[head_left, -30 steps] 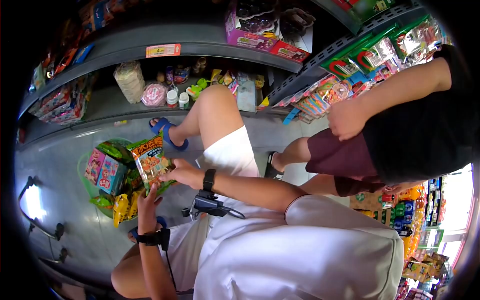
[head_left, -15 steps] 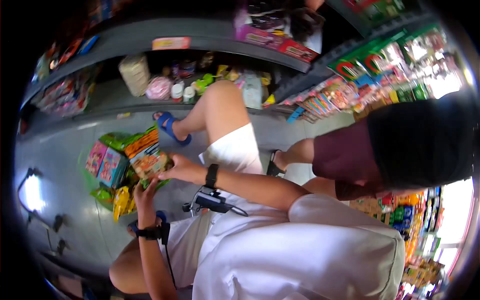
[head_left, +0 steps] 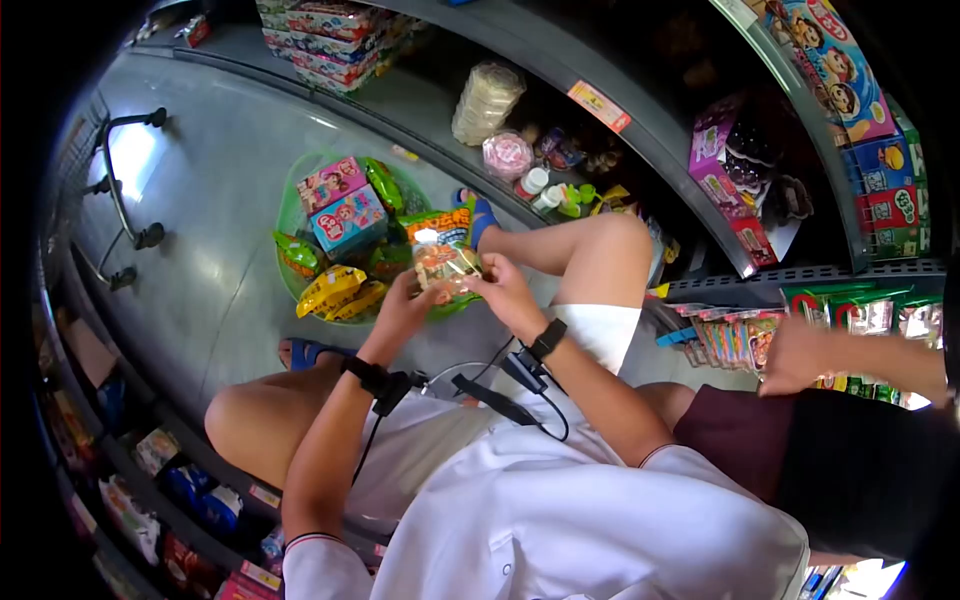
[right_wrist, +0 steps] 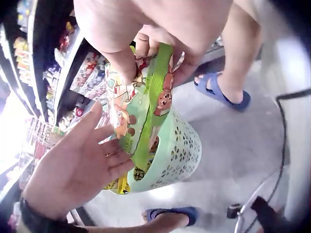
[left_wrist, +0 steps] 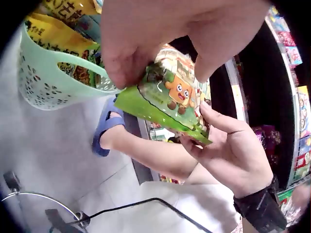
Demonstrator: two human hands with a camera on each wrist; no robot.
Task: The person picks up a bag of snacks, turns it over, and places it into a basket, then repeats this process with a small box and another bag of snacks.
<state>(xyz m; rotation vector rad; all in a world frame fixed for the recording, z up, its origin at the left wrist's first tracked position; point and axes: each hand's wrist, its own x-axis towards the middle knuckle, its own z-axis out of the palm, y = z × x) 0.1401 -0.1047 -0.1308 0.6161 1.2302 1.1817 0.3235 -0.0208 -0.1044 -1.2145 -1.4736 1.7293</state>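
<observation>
A green and orange snack bag [head_left: 440, 262] with a cartoon print is held between both hands, over the near edge of a green basket [head_left: 286, 262]. My left hand [head_left: 402, 312] grips its lower left side; in the right wrist view the fingers of this left hand [right_wrist: 77, 162] lie along the bag [right_wrist: 141, 104]. My right hand [head_left: 512, 298] pinches the lower right side, and in the left wrist view the thumb and fingers of this right hand [left_wrist: 238, 153] close on a corner. Inside the basket are a pink box [head_left: 333, 183], a blue box [head_left: 347, 222], yellow bags [head_left: 332, 290] and green bags [head_left: 383, 186].
A shelf at the back holds stacked packs [head_left: 487, 103], a pink round pack [head_left: 508, 155] and white-capped jars [head_left: 534, 181]. Another person's arm [head_left: 850, 357] reaches in from the right beside hanging snack packs [head_left: 735, 338]. A wheeled metal frame [head_left: 125, 195] stands at the left.
The head view has turned, so basket, bag and hands appear further right. Both hands still hold the snack bag, now with the forearms side by side. The other person's arm is back in view.
</observation>
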